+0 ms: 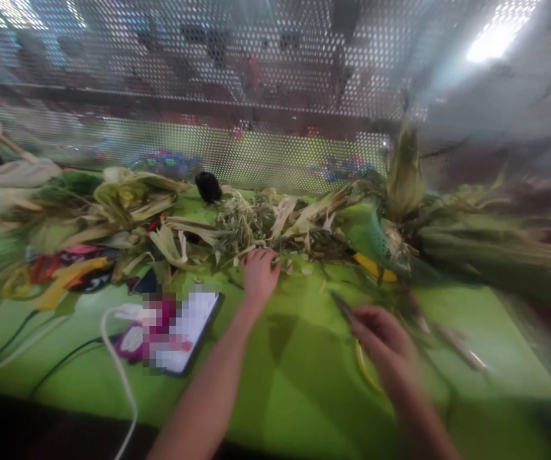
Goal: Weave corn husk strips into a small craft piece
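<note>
My left hand (260,271) reaches to the front edge of a heap of dried grass and stems (247,220), its fingers curled down and closed on some of the dried stems; the fingertips are partly hidden. Closer to me on the right, my right hand (385,332) is closed around scissors (341,305). Their dark blades point up and left, and a yellow loop (365,367), seemingly the handle, shows below the hand. Pale dried corn husks (311,217) lie just behind the left hand. Motion blurs the scissors somewhat.
A phone (199,329) lies left of my left forearm, beside a white cable (119,370). A yellow glue gun (69,281) rests further left. On the right stand a green holder (378,236) and husk bundles (404,172). A perforated metal screen (256,140) closes off the back.
</note>
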### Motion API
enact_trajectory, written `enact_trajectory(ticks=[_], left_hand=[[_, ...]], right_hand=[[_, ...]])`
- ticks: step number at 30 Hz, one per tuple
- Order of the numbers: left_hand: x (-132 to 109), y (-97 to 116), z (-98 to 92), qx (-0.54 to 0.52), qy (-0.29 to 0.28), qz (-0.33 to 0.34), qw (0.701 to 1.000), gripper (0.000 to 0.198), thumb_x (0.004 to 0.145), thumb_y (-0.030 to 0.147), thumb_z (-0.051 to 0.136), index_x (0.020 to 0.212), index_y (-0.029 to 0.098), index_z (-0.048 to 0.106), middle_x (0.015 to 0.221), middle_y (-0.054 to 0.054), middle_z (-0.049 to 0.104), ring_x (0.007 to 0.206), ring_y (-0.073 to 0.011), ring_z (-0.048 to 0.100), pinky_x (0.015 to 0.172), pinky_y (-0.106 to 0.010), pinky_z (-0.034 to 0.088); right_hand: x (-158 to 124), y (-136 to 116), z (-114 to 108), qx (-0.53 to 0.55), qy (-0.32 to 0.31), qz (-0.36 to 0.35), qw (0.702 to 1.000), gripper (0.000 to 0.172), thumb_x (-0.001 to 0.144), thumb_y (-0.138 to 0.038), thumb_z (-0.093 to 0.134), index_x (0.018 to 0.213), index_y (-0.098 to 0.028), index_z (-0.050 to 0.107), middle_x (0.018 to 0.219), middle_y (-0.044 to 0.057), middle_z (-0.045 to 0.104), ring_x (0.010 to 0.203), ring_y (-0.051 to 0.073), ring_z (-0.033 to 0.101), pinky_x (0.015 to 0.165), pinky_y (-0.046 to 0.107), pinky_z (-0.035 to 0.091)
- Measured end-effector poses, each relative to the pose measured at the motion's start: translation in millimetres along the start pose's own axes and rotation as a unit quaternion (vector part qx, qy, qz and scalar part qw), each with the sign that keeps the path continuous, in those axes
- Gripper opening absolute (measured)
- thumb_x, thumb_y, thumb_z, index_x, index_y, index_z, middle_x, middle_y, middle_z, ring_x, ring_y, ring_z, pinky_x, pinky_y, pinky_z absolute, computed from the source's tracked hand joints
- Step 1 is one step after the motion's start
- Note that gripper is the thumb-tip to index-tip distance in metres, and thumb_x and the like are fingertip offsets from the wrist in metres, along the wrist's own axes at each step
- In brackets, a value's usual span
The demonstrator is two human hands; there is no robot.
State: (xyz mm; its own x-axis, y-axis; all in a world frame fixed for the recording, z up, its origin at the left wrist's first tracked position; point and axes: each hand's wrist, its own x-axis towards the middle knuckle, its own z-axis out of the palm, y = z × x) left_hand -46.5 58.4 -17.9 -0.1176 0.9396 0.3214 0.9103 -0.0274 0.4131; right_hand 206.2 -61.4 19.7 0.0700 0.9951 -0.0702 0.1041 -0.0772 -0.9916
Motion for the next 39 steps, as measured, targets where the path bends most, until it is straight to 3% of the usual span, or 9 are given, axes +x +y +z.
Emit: enact_trajectory(ticks=[7,14,24,33,39], left_hand=[[-3,13,-13.9,-0.020,0.016,0.024,0.999,0.020,0.085,0.028,0.057,0.100,0.024,0.070,0.107,-0.005,0.071,0.113,-0.0249,0.053,0.096,-0.040,0.037],[0,18,-12.9,-0.024,-0.065,0.023,0.997,0.020,0.083,0.033,0.060,0.096,0.024,0.071,0.103,-0.006,0.072,0.108,-0.0257,0.055,0.091,-0.040,0.040],[3,13,-13.4,-0.030,-0.068,0.021,0.997,0.021,0.085,0.034,0.058,0.100,0.025,0.071,0.102,-0.006,0.072,0.107,-0.0244,0.055,0.092,-0.038,0.039],[1,11,-8.5,0.004,-0.133,0.050,0.990,0.034,0.077,0.033,0.066,0.111,0.025,0.067,0.113,-0.009,0.068,0.113,-0.0303,0.052,0.093,-0.045,0.041],[3,6,-3.7,0.015,-0.124,0.036,0.992,0.032,0.079,0.029,0.065,0.110,0.023,0.066,0.115,-0.011,0.066,0.114,-0.0296,0.051,0.094,-0.045,0.041]], right_hand=[[-5,-14,-2,-0.033,0.019,-0.047,0.998,0.024,0.078,-0.037,0.070,0.095,-0.022,0.066,0.076,0.003,0.064,0.059,0.014,0.054,0.048,0.023,0.042],[16,0,-6,-0.125,0.109,-0.132,0.977,0.026,0.078,-0.038,0.067,0.096,-0.020,0.066,0.079,0.004,0.066,0.065,0.016,0.058,0.056,0.027,0.046],[31,14,-8,-0.116,0.097,-0.122,0.981,0.028,0.076,-0.038,0.067,0.098,-0.019,0.065,0.079,0.003,0.065,0.067,0.016,0.058,0.057,0.026,0.045],[29,9,-7,-0.146,0.104,-0.108,0.978,0.033,0.076,-0.044,0.067,0.097,-0.017,0.066,0.082,0.006,0.067,0.070,0.019,0.060,0.059,0.030,0.048],[28,12,-6,-0.140,0.090,-0.105,0.980,0.035,0.075,-0.047,0.069,0.096,-0.019,0.066,0.080,0.004,0.067,0.065,0.016,0.059,0.056,0.028,0.045]])
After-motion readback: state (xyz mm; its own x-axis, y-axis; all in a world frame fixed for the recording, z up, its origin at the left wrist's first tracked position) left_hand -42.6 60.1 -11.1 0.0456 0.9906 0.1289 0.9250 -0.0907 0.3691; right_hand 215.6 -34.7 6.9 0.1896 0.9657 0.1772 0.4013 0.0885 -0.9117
